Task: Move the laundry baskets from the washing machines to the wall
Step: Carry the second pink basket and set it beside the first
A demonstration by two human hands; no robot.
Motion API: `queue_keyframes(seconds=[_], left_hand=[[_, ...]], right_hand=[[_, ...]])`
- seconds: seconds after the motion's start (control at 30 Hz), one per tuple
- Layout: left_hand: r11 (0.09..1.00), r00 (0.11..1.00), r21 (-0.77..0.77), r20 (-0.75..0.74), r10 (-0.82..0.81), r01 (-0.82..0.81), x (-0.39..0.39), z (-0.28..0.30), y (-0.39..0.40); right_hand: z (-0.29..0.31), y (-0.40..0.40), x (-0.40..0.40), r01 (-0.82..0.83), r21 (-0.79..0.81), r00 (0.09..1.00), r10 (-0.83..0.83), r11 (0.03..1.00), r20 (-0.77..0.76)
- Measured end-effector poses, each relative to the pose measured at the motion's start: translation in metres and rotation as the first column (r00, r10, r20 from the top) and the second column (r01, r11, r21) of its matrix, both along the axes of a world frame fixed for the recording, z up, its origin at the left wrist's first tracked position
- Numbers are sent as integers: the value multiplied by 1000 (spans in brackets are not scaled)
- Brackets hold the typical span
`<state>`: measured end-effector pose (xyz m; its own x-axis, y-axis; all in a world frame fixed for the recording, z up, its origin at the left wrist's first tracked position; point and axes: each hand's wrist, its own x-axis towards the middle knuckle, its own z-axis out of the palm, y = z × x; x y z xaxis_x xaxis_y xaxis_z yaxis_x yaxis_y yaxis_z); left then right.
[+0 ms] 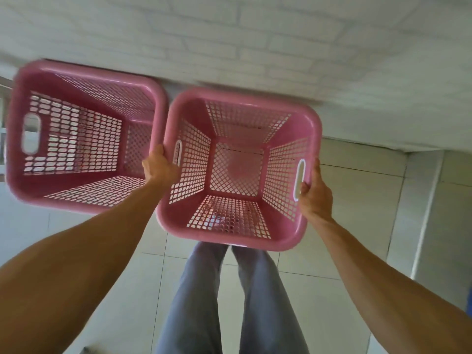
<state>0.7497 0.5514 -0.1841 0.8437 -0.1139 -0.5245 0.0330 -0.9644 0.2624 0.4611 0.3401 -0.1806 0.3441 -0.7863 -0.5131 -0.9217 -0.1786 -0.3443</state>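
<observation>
Gripping the right pink laundry basket [240, 226] by its side handles, the left hand [159, 166] and right hand [315, 198] hold it beside the second basket [84, 198], near the white brick wall [255, 42].

The scene is brightly and evenly lit by soft, diffuse daylight, with a slightly washed, cool cast over the white brick wall [255, 34] and pale floor tiles [344, 251]. Shadows are faint: only a soft dark band beyond the left hand [159, 166], under the far rim of the left pink basket [84, 200]. Motion blur smears the brick joints and that basket's outline, while the right pink basket [229, 241] between the two hands looks sharper (its mesh holes read cleanly). The right hand [315, 195] is fairly crisp. Wide-angle distortion stretches both forearms toward the lower corners and bends the wall's base line. No hard glare appears.
</observation>
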Motion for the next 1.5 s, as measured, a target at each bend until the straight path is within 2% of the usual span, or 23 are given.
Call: queue_keyframes(seconds=[0.13, 0.33, 0.6, 0.77, 0.87, 0.93, 1.0, 1.1, 1.17, 1.33, 1.4, 1.5], left_hand=[[996, 994, 18, 69, 89, -90, 0, -17, 5], [997, 991, 66, 126, -41, 32, 3, -29, 8], [997, 979, 82, 201, -18, 1, 4, -35, 9], [991, 978, 122, 195, -69, 45, 5, -35, 18], [992, 984, 120, 170, -59, 39, 6, -36, 19], [994, 992, 99, 117, -53, 41, 10, -32, 21], [989, 990, 90, 75, -123, 116, 14, -21, 25], [976, 973, 11, 69, -219, 219, 4, 9, 26], [962, 966, -88, 46, -254, 258, -18, 30, 25], [850, 865, -217, -46, -500, 480, -95, 83, 4], [756, 776, -273, -48, -629, 595, -130, 106, -7], [568, 602, -327, 6, -798, 756, -174, 142, -20]], right_hand=[[-16, 0, 7, -39, 17, 998, 38, 999, 45], [-37, -10, 1, -57, 33, 997, 56, 998, 44], [-43, -14, -4, -151, 21, 988, 151, 988, 19], [-41, -26, 3, -259, 146, 957, 274, 955, -91], [-37, -32, 5, -315, 209, 936, 339, 926, -90], [-35, -30, 10, -307, 239, 942, 331, 921, -64], [-27, -25, 16, -267, 269, 957, 286, 925, -34], [-11, -6, 15, -71, 244, 997, 66, 967, 29], [8, 14, 6, 4, 201, 998, -16, 980, 60], [62, 59, -29, 40, 225, 996, -58, 974, 73], [99, 74, -41, 56, 184, 997, -65, 981, 40], [156, 100, -64, 59, 125, 998, -60, 990, 5]])
